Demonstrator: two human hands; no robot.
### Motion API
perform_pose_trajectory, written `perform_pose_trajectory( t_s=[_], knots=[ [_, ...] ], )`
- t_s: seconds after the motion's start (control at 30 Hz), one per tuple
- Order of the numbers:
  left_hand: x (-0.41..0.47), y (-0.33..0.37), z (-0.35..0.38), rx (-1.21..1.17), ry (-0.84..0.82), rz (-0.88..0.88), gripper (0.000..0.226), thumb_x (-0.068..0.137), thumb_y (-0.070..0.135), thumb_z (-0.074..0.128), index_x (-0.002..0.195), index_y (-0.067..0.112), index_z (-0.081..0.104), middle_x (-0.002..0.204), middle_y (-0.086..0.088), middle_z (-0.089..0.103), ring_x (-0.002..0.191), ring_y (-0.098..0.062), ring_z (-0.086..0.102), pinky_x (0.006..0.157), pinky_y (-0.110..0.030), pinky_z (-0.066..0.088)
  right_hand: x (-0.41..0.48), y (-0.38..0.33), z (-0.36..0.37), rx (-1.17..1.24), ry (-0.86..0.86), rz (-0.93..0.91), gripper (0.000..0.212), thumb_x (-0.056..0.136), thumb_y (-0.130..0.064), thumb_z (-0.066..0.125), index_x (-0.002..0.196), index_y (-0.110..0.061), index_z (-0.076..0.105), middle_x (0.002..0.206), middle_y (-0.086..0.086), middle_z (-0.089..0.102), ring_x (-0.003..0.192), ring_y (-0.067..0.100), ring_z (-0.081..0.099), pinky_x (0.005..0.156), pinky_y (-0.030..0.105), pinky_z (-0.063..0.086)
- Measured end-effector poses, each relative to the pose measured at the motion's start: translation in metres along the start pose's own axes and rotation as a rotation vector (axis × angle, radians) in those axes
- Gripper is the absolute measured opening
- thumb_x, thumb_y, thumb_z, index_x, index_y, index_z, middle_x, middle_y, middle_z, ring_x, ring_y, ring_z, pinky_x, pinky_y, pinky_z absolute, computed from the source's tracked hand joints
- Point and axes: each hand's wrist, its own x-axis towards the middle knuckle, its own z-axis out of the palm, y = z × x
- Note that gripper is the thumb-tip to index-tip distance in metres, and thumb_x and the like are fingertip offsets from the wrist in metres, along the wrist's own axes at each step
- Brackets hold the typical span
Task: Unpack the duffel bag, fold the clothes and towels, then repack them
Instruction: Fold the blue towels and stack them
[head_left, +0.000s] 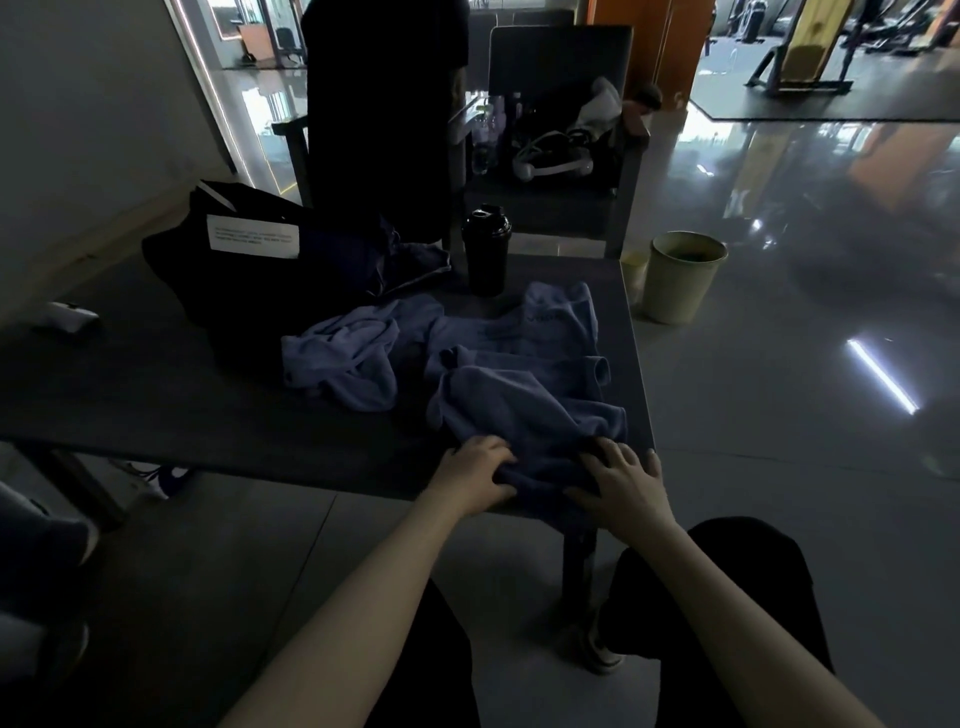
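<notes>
A black duffel bag (249, 270) with a white label lies open at the back left of the dark table (156, 395). A crumpled blue-grey towel (524, 410) sits at the table's near right corner. My left hand (475, 480) grips its near edge, fingers curled into the cloth. My right hand (621, 483) rests on the same edge with fingers spread, close to the table corner. A second blue-grey cloth (348, 358) lies bunched to the left, and another (550, 322) is spread behind the towel.
A black shaker bottle (485, 249) stands behind the cloths. A small white object (70, 314) lies at the table's left. A pale bin (680, 275) stands on the floor to the right. Behind the table is a chair (561, 130) loaded with items.
</notes>
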Motion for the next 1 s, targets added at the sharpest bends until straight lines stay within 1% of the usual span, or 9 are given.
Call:
perform_pose_trajectory(
  t_s=[0.07, 0.17, 0.27, 0.4, 0.5, 0.63, 0.8, 0.93, 1.0],
  knots=[
    [0.002, 0.003, 0.002, 0.058, 0.145, -0.013, 0.018, 0.092, 0.026, 0.053, 0.106, 0.016, 0.059, 0.121, -0.001, 0.052, 0.116, -0.024, 0.047, 0.093, -0.038, 0.040, -0.005, -0.006, 0.001, 0.006, 0.157, -0.037, 0.047, 0.081, -0.053, 0.041, 0.108, -0.022, 0.063, 0.117, 0.004, 0.058, 0.109, 0.028, 0.056, 0.097, 0.048, 0.036],
    [0.003, 0.014, -0.006, -0.007, 0.195, -0.088, 0.018, 0.096, 0.023, 0.045, 0.102, 0.015, 0.060, 0.112, -0.007, 0.058, 0.106, -0.029, 0.052, 0.088, -0.036, 0.038, -0.017, -0.016, 0.009, -0.024, 0.183, -0.137, 0.048, 0.070, -0.060, 0.041, 0.089, -0.024, 0.068, 0.089, -0.001, 0.067, 0.081, 0.023, 0.065, 0.078, 0.041, 0.050],
    [0.005, 0.021, -0.025, -0.248, 0.084, -0.201, 0.015, 0.097, 0.027, 0.043, 0.099, 0.021, 0.057, 0.105, -0.008, 0.063, 0.099, -0.027, 0.055, 0.089, -0.037, 0.043, -0.020, -0.018, 0.012, -0.064, 0.155, -0.155, 0.042, 0.065, -0.056, 0.055, 0.083, -0.021, 0.069, 0.085, 0.001, 0.068, 0.077, 0.024, 0.067, 0.077, 0.042, 0.052],
    [0.013, 0.030, -0.034, -0.419, -0.030, -0.211, 0.013, 0.098, 0.031, 0.047, 0.097, 0.021, 0.056, 0.105, -0.006, 0.063, 0.080, -0.010, 0.054, 0.067, -0.025, 0.040, -0.021, -0.027, 0.009, -0.115, 0.093, -0.098, 0.056, 0.046, -0.063, 0.079, 0.080, -0.019, 0.069, 0.081, 0.001, 0.069, 0.075, 0.024, 0.067, 0.081, 0.049, 0.051],
    [0.014, 0.038, -0.036, -0.418, -0.086, -0.178, 0.023, 0.090, 0.038, 0.059, 0.103, 0.019, 0.055, 0.108, -0.006, 0.061, 0.092, -0.016, 0.057, 0.077, -0.028, 0.044, -0.023, -0.036, 0.007, -0.130, 0.091, -0.047, 0.064, 0.039, -0.068, 0.079, 0.079, -0.018, 0.070, 0.077, 0.001, 0.069, 0.072, 0.022, 0.068, 0.081, 0.055, 0.051],
    [0.011, 0.038, -0.044, -0.199, -0.144, -0.119, 0.033, 0.085, 0.036, 0.065, 0.112, 0.020, 0.054, 0.111, -0.008, 0.059, 0.098, -0.022, 0.057, 0.088, -0.037, 0.049, -0.027, -0.043, 0.005, -0.080, 0.124, -0.027, 0.034, 0.053, -0.037, 0.083, 0.074, -0.015, 0.069, 0.071, 0.001, 0.068, 0.069, 0.023, 0.068, 0.087, 0.053, 0.048],
    [-0.001, 0.023, -0.049, 0.243, 0.126, -0.161, 0.023, 0.092, 0.016, 0.047, 0.113, 0.020, 0.057, 0.123, -0.008, 0.052, 0.112, -0.030, 0.050, 0.097, -0.043, 0.039, -0.024, -0.025, -0.012, 0.188, 0.100, 0.042, 0.006, 0.089, -0.018, 0.053, 0.085, -0.016, 0.057, 0.085, 0.005, 0.069, 0.086, 0.025, 0.064, 0.105, 0.037, 0.029],
    [-0.008, 0.002, -0.043, 0.326, 0.285, -0.239, 0.028, 0.089, 0.010, 0.044, 0.112, 0.018, 0.059, 0.119, -0.005, 0.057, 0.112, -0.027, 0.048, 0.092, -0.040, 0.034, -0.026, 0.000, -0.018, 0.559, 0.160, 0.209, 0.011, 0.084, 0.003, 0.049, 0.079, -0.002, 0.057, 0.073, 0.011, 0.060, 0.069, 0.030, 0.057, 0.058, 0.032, 0.037],
    [-0.010, -0.006, -0.044, 0.136, 0.311, -0.311, 0.027, 0.090, 0.009, 0.044, 0.110, 0.018, 0.060, 0.114, -0.006, 0.061, 0.108, -0.027, 0.054, 0.088, -0.037, 0.035, -0.027, 0.010, -0.019, 0.701, 0.204, 0.309, 0.012, 0.084, 0.006, 0.046, 0.083, 0.006, 0.058, 0.073, 0.014, 0.059, 0.067, 0.026, 0.052, 0.053, 0.030, 0.034]
  ],
)
